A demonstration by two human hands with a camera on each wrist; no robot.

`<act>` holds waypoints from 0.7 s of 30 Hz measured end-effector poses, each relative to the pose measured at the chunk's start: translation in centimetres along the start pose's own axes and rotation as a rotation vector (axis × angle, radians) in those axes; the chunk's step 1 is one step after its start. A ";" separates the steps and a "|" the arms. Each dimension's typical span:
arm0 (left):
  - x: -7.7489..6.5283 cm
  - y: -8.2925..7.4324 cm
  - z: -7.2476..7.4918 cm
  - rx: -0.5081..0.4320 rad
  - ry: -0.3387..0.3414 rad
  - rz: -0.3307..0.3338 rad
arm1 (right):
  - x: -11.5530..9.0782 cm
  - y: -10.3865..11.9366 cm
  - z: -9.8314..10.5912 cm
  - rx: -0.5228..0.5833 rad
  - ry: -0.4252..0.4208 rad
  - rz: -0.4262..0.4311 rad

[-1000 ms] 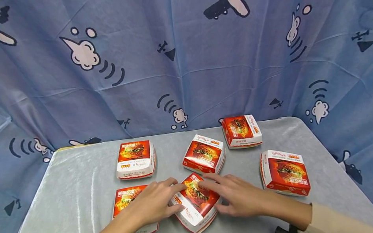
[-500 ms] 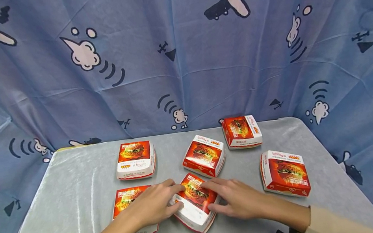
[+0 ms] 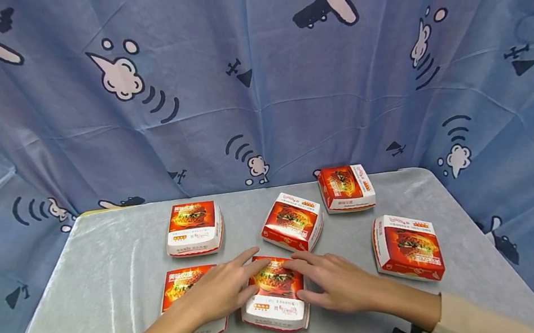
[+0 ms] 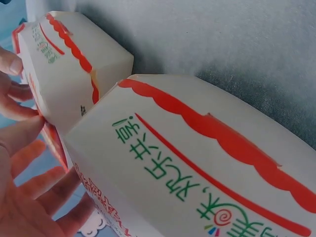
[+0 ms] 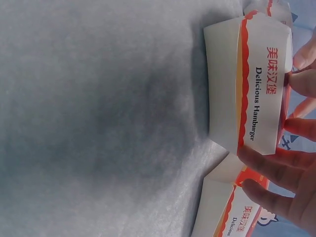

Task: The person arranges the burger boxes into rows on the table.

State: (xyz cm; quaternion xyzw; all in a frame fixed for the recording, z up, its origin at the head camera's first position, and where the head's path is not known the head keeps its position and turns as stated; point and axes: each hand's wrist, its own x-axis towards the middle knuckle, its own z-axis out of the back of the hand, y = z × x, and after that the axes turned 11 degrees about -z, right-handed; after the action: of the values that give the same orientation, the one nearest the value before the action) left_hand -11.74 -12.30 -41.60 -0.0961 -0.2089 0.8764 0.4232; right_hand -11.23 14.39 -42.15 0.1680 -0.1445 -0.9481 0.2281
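Note:
A red-and-white hamburger box (image 3: 278, 308) lies at the front middle of the table, its burger picture upward. My left hand (image 3: 223, 287) reaches over it from the left, fingertips at its upper left part; in the left wrist view that hand (image 4: 37, 192) has its fingers spread. From the other side my right hand (image 3: 336, 283) touches the right edge. In the right wrist view, the fingers (image 5: 269, 170) of that hand lie along the side lettered Delicious Hamburger. Partly hidden under my left hand and forearm is another hamburger box (image 3: 181, 284), close to the first.
Farther back stand a hamburger box (image 3: 193, 228) at left, a tilted-round one (image 3: 291, 221) just behind the handled box, and one (image 3: 347, 188) near the back edge. Another box (image 3: 407, 247) sits to the right. A blue airplane-print curtain (image 3: 254, 77) hangs behind the grey table (image 3: 92, 305).
The hamburger box between my hands has turned from slanted to nearly straight, its front edge swinging left. My fingers have shifted slightly on it; the other boxes stay put.

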 end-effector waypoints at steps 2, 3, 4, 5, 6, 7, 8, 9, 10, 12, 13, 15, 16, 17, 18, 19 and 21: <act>0.0 0.0 0.0 0.004 0.004 0.002 | 0.0 0.0 0.0 0.003 -0.001 0.006; -0.1 0.0 0.0 0.007 0.005 0.004 | -0.1 0.0 0.0 0.004 -0.006 0.012; -0.1 0.0 0.0 0.011 0.004 0.003 | -0.1 0.0 -0.1 0.005 -0.011 0.017; -0.1 0.0 0.0 0.013 0.000 -0.001 | -0.1 -0.1 -0.1 0.008 -0.018 0.022; -0.1 0.0 0.0 0.013 -0.001 -0.003 | -0.1 -0.1 -0.1 0.011 -0.024 0.027; -0.1 0.0 0.0 0.012 -0.001 0.001 | -0.1 -0.1 -0.2 0.016 -0.028 0.030; -0.1 0.0 0.0 0.011 -0.001 0.003 | -0.1 -0.1 -0.2 0.023 -0.030 0.032; -0.1 0.0 0.0 0.004 0.000 0.008 | -0.1 -0.2 -0.2 0.033 -0.028 0.030; -0.1 0.0 0.0 -0.005 0.002 0.016 | -0.1 -0.2 -0.2 0.044 -0.022 0.027; -0.1 0.0 0.1 -0.024 0.007 0.032 | -0.1 -0.3 -0.1 0.068 -0.003 0.017; -0.1 0.0 0.1 -0.031 0.008 0.039 | -0.1 -0.3 -0.1 0.080 0.010 0.010; -0.1 0.1 0.1 -0.044 0.010 0.047 | 0.0 -0.4 0.0 0.099 0.031 -0.003; -0.1 0.1 0.1 -0.046 0.009 0.049 | 0.0 -0.4 0.0 0.107 0.038 -0.006; -0.1 0.1 0.1 -0.045 0.008 0.048 | 0.0 -0.4 0.0 0.112 0.044 -0.008; -0.1 0.1 0.1 -0.045 0.006 0.045 | 0.0 -0.4 0.0 0.116 0.046 -0.009; -0.1 0.1 0.1 -0.042 0.004 0.042 | 0.0 -0.4 0.0 0.120 0.051 -0.009; -0.2 0.1 0.2 -0.035 0.001 0.038 | 0.0 -0.3 0.0 0.128 0.056 -0.005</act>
State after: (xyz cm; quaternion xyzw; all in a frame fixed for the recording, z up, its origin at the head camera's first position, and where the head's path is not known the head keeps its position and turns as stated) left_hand -11.79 -12.55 -41.53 -0.1080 -0.2221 0.8803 0.4051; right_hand -11.37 14.66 -42.31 0.2093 -0.1982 -0.9323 0.2187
